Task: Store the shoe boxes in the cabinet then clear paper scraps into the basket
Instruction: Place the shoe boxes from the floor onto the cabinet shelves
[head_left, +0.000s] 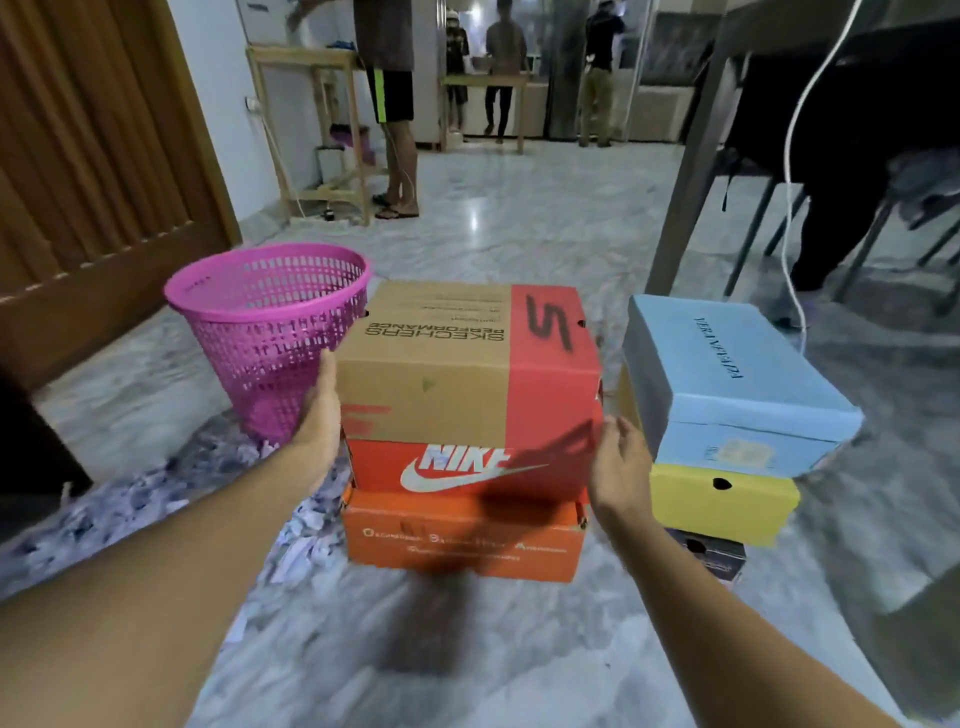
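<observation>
Here, two stacks of shoe boxes stand side by side on a grey marble floor (519, 234). The nearer stack is three high: a brown and red box (457, 364) printed with a large S sits on top, a red box (467, 467) with a white swoosh lies under it, and an orange box (462, 540) rests on the floor at the bottom. The left hand (322, 410) is laid flat, fingers together, against the left side of the brown and red box, touching it. The right hand (621, 462) is near the right side of the same stack, at the level where the top box meets the red one, fingers loosely spread and holding nothing; whether it touches the cardboard cannot be told. To the right, a light blue box (727, 374) lies slightly askew on a yellow box (722, 499), which sits on a dark box (711, 558) mostly hidden beneath it. A pink basket (270, 338) with a mesh wall stands upright just left of the nearer stack, behind the left hand. White paper scraps (156, 493) lie scattered over the floor around the foot of the basket and under the left forearm. A brown wooden door (93, 156) fills the left edge, and several people stand far back in the room.
</observation>
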